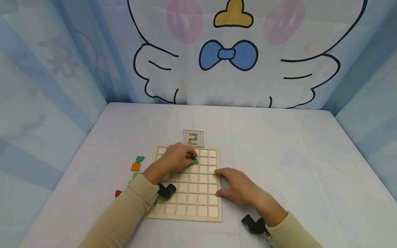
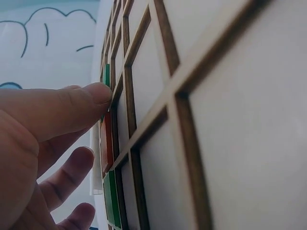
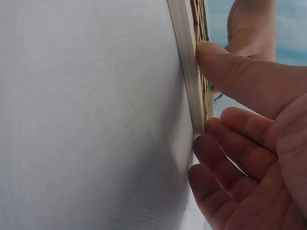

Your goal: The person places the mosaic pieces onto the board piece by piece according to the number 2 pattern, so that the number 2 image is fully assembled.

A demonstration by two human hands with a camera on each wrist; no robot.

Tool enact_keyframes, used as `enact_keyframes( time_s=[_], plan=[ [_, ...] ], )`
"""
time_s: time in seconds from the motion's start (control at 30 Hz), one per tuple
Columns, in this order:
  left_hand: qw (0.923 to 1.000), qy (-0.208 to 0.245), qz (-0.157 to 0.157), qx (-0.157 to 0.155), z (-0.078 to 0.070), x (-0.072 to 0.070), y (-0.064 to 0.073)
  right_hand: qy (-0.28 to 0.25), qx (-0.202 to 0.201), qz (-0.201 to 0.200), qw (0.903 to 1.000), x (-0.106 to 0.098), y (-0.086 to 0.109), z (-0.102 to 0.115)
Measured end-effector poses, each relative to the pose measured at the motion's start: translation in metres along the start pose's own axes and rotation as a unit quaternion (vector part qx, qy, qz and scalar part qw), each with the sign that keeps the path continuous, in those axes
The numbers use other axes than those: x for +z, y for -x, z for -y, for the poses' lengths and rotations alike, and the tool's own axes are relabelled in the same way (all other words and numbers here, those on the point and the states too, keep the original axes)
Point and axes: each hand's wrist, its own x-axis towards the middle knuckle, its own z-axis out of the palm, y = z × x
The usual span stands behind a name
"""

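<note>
My left hand (image 1: 176, 157) is over the upper rows of a wooden grid board (image 1: 187, 219). Its thumb and forefinger pinch a green quarter-round piece (image 1: 195, 160) at one of the cells. Beside that piece lies an orange piece (image 2: 106, 143), followed by another green piece (image 2: 113, 199), which the hand hides in the head view. At the board's right side, my right hand (image 1: 240, 186) rests its thumb and fingertips along the edge. Its fingers are loosely bent in the right wrist view, with the thumb on the board's rim (image 3: 188, 62).
A small pattern card (image 1: 193, 138) lies just beyond the board. Left of the board are a green piece (image 1: 140, 159), an orange square (image 1: 135, 167), light green pieces (image 1: 136, 175) and a red piece (image 1: 118, 193), partly behind the left sleeve (image 1: 124, 210).
</note>
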Motion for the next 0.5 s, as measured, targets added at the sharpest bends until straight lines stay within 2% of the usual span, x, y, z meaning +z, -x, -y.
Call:
enact_keyframes(
  time_s=[0.5],
  plan=[
    [0.9996,-0.019,-0.015,0.015,0.0,-0.0005,0.0056,-0.001,0.001,0.001,1.0,-0.0006,0.0,0.0]
  ],
)
